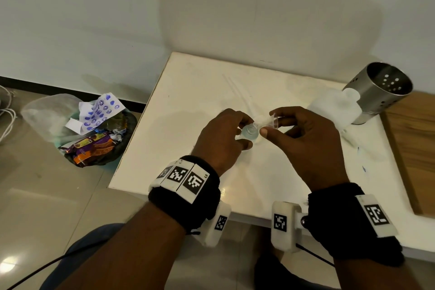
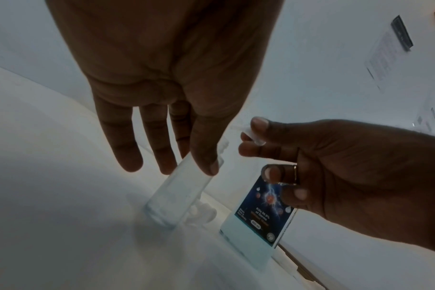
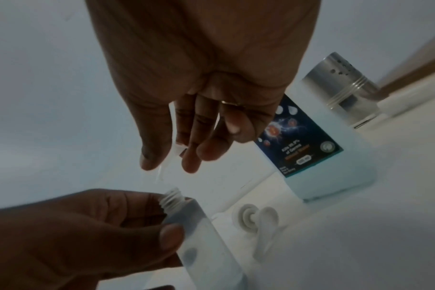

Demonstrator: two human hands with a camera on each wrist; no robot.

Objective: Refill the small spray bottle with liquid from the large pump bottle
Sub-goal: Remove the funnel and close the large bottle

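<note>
- Two forearms with black wrist straps reached in over the near edge of a white table [image 1: 188, 92].
- Left hand [image 1: 221, 134] steadied the small spray bottle [image 2: 179, 194], which stood upright near the middle of the table with its threaded neck uncovered; thumb and fingers [image 2: 159, 149] curled round its upper part.
- Right hand [image 1: 303, 139] pinched the clear spray top [image 1: 274, 121] between thumb and fingertips just beside the open neck, its thin dip tube hanging below.
- Large pump bottle [image 3: 318, 157] stood toward the right edge, beside a steel holder [image 1: 379, 92]; its white pump head [image 3: 258, 217] lay apart on the table.
- Small bottle looked light, clear plastic, likely easy to tip and slick if wet, so holding its flat sides low seemed safest.
- Large bottle appeared heavier and part full; gripping its body with a whole hand would suit pouring.
</note>
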